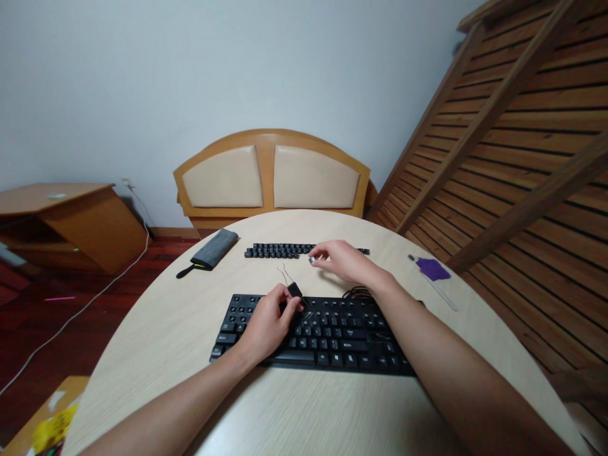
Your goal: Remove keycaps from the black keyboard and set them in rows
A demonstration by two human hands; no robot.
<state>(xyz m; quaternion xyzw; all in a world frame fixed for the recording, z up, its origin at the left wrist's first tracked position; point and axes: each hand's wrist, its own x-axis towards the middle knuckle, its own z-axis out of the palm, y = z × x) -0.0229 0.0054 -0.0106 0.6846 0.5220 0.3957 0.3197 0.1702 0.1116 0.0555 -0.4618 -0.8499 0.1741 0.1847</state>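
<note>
A black keyboard (304,360) lies on the round table, with keycaps off in its upper rows. Over its left half, my left hand (270,320) is closed on a keycap puller (294,289), a black grip with wire loops at both ends. My right hand (339,261) pinches a small keycap (312,260) just above the table. That hand is beside rows of loose black keycaps (273,251) set out behind the keyboard; it hides part of them.
A grey pouch (216,249) lies at the table's left. To the right are a purple cloth (433,269) and a thin brush-like stick (437,288). A coiled cable (357,292) sits behind the keyboard. A wooden headboard (266,136) stands beyond the round table (156,354).
</note>
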